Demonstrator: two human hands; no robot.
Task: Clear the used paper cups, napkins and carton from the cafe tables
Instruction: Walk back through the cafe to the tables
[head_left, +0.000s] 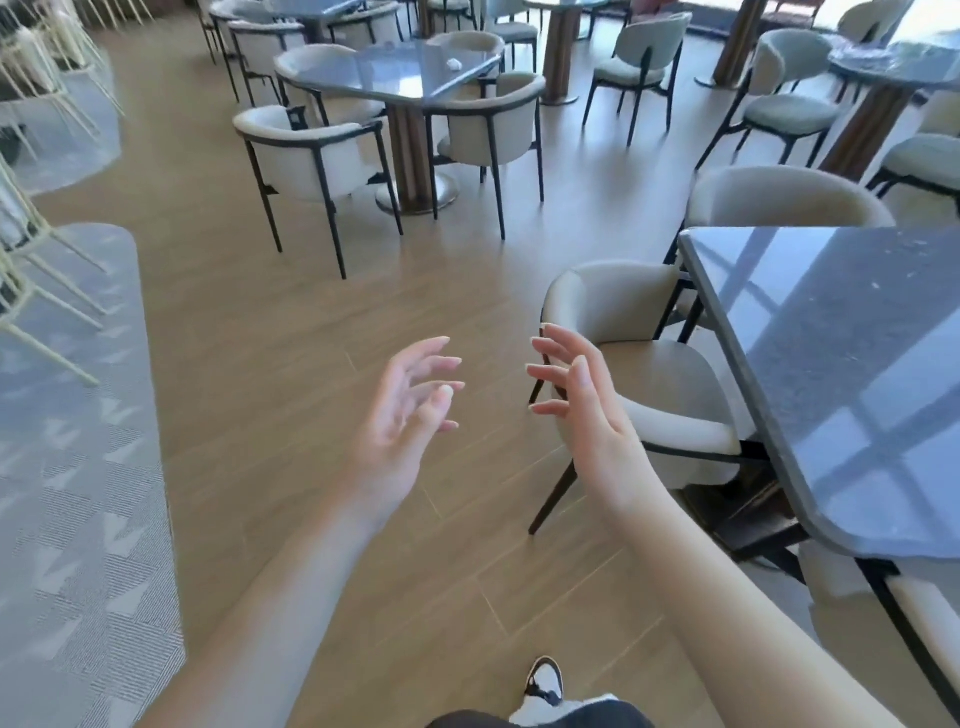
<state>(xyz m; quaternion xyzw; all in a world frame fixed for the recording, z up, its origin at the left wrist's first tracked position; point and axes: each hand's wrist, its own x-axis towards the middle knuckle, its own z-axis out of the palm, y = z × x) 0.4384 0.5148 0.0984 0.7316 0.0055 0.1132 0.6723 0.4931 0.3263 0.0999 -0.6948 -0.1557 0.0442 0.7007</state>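
My left hand (408, 415) and my right hand (582, 410) are held out in front of me over the wooden floor, palms facing each other, fingers loosely spread, holding nothing. A crumpled white napkin (454, 64) lies on the far dark-topped table (395, 78) ahead. The near dark table (841, 364) stands at my right, with nothing that I can see on the part in view.
Cream chairs (311, 156) with black legs ring the far table; another chair (649, 374) is tucked beside the near table, just right of my right hand. More tables and chairs fill the back right. A grey patterned carpet (78, 467) borders the wooden aisle on the left.
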